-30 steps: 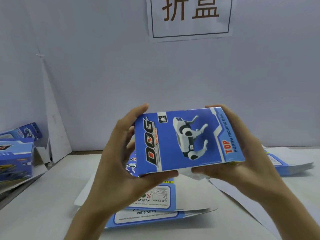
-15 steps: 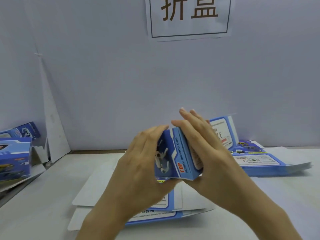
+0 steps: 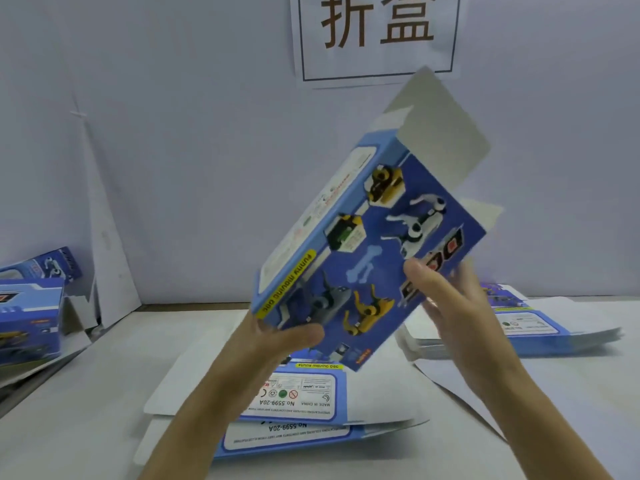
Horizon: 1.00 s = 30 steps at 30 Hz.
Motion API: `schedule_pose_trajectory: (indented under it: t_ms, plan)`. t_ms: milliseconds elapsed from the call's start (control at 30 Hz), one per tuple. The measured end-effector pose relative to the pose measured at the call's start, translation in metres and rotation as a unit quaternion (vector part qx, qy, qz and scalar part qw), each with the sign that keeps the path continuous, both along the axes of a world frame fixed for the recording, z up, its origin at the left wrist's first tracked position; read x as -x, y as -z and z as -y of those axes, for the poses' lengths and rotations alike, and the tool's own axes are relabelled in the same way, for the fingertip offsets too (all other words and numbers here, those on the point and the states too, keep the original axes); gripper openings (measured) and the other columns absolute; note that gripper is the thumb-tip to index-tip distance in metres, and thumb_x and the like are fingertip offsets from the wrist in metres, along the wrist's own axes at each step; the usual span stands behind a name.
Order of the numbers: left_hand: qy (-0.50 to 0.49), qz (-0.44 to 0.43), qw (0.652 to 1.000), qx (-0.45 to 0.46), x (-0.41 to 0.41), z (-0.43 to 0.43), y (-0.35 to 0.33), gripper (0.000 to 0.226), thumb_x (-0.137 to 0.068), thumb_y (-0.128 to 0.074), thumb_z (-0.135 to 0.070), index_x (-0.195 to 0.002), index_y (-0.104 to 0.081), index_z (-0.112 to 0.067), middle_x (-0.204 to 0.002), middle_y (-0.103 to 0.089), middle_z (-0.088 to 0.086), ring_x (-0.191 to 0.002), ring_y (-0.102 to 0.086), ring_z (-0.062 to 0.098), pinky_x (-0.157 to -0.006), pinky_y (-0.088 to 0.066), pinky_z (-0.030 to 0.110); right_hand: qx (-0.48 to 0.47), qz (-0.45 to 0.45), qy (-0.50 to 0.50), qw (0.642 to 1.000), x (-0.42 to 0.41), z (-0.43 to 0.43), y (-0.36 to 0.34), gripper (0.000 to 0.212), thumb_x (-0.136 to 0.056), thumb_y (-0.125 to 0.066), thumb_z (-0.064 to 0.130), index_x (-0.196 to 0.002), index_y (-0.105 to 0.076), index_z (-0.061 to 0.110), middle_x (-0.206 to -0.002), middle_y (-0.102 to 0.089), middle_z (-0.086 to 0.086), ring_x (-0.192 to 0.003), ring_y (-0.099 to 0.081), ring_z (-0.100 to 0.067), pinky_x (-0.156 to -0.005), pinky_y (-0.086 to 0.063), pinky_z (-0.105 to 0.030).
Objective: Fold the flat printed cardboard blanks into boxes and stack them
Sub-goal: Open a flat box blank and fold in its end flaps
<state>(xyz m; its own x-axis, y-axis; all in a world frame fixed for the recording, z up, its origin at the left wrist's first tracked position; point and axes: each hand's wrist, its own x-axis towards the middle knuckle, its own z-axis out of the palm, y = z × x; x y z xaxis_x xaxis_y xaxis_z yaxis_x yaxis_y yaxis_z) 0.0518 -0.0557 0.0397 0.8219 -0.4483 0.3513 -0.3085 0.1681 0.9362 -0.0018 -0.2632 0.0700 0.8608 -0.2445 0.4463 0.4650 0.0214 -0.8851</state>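
Swung up and turned over, the light, thin blue printed cardboard box now tilts above the white desk, left hand fingers gripping its lower corner, right hand pinching its side edge; best held by the stiffer creased edges, not the open grey flap.

I count one part-folded box between my two grips, the left grip and the right grip. Two piles of flat blanks lie on the desk: front pile, right pile. Two finished boxes stand at left: near box, far box. One wall sign.
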Motion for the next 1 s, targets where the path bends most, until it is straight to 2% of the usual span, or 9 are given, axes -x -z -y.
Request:
schedule_pose_trajectory:
  t_ms: [200,267,367,433,567,700,767,833,1000]
  plan:
    - [-0.09,-0.05,0.98,-0.169,-0.003,-0.012,-0.009,0.095,-0.058,-0.077,-0.061,-0.139,-0.037,-0.033,-0.13,-0.059,-0.009,-0.109,-0.062,0.014,-0.093,-0.05,0.039,0.099,0.032,-0.036,0.994,0.003,0.011,0.002,0.03,-0.062,-0.078,0.022,-0.091,-0.071,0.024,-0.082,-0.075,0.008,-0.072,-0.071,-0.006,-0.055,-0.049,-0.009]
    - [-0.161,-0.025,0.974,-0.155,-0.001,-0.009,-0.014,0.092,-0.064,-0.077,-0.057,-0.141,-0.032,-0.037,-0.129,-0.055,-0.014,-0.103,-0.062,0.006,-0.076,-0.049,0.022,0.145,0.011,-0.017,0.989,-0.001,0.009,0.008,0.043,-0.064,-0.081,0.013,-0.105,-0.065,0.014,-0.079,-0.073,0.01,-0.07,-0.07,-0.004,-0.052,-0.048,-0.009]
    - [-0.187,0.042,0.978,-0.084,0.002,-0.005,-0.016,0.059,-0.066,-0.073,-0.046,-0.121,-0.054,-0.037,-0.113,-0.067,-0.015,-0.099,-0.065,0.004,-0.078,-0.053,0.023,0.198,-0.046,-0.005,0.979,-0.008,0.003,0.019,0.077,-0.067,-0.084,0.004,-0.132,-0.047,0.024,-0.113,-0.064,0.001,-0.099,-0.066,-0.015,-0.068,-0.056,-0.021]
    - [-0.174,0.051,0.981,-0.065,0.01,-0.002,-0.02,0.046,-0.074,-0.069,-0.056,-0.114,-0.057,-0.037,-0.108,-0.068,-0.016,-0.098,-0.066,0.004,-0.079,-0.054,0.025,0.218,-0.063,-0.026,0.974,-0.011,0.003,0.023,0.073,-0.065,-0.085,0.016,-0.127,-0.049,0.033,-0.116,-0.063,0.001,-0.1,-0.066,-0.011,-0.072,-0.056,-0.023]
    - [-0.218,0.012,0.975,-0.027,0.018,-0.001,-0.026,0.069,-0.06,-0.05,-0.079,-0.101,-0.061,-0.024,-0.095,-0.07,-0.001,-0.086,-0.067,0.013,-0.071,-0.051,0.027,0.174,-0.114,-0.16,0.965,-0.01,0.003,0.022,0.07,-0.048,-0.072,0.071,-0.109,-0.06,0.038,-0.096,-0.072,0.023,-0.091,-0.067,0.005,-0.068,-0.05,-0.011]
    - [-0.2,-0.057,0.975,-0.075,0.023,0.004,-0.035,0.039,-0.084,-0.056,-0.045,-0.098,-0.053,-0.009,-0.094,-0.062,0.018,-0.086,-0.061,0.03,-0.076,-0.052,0.033,0.017,-0.119,-0.253,0.96,-0.015,0.004,0.023,0.066,-0.056,-0.062,0.083,-0.108,-0.07,0.043,-0.114,-0.071,0.001,-0.107,-0.067,-0.018,-0.082,-0.055,-0.025]
    - [-0.158,-0.068,0.982,-0.082,0.015,-0.002,-0.029,0.018,-0.096,-0.048,-0.016,-0.082,-0.048,-0.004,-0.078,-0.052,0.014,-0.079,-0.05,0.027,-0.069,-0.047,0.016,0.01,-0.116,-0.216,0.969,-0.019,0.006,0.024,0.053,-0.065,-0.061,0.072,-0.107,-0.07,0.041,-0.114,-0.071,-0.002,-0.105,-0.067,-0.02,-0.09,-0.05,-0.036]
    - [-0.148,-0.095,0.983,-0.051,0.005,-0.006,-0.024,0.033,-0.099,-0.039,0.002,-0.067,-0.039,-0.009,-0.07,-0.041,0.004,-0.075,-0.042,0.026,-0.051,-0.037,0.009,-0.003,-0.12,-0.216,0.969,-0.022,0.012,0.027,0.047,-0.067,-0.057,0.063,-0.104,-0.072,0.037,-0.108,-0.072,-0.001,-0.096,-0.067,-0.017,-0.084,-0.047,-0.036]
    - [-0.206,-0.132,0.965,-0.092,-0.017,0.017,-0.027,0.033,-0.098,-0.027,0.01,-0.072,-0.043,-0.002,-0.068,-0.047,0.006,-0.06,-0.04,0.026,-0.049,-0.035,0.024,-0.068,-0.119,-0.228,0.964,-0.021,0.014,0.028,0.042,-0.071,-0.054,0.051,-0.101,-0.075,0.029,-0.107,-0.073,-0.006,-0.092,-0.069,-0.019,-0.078,-0.048,-0.034]
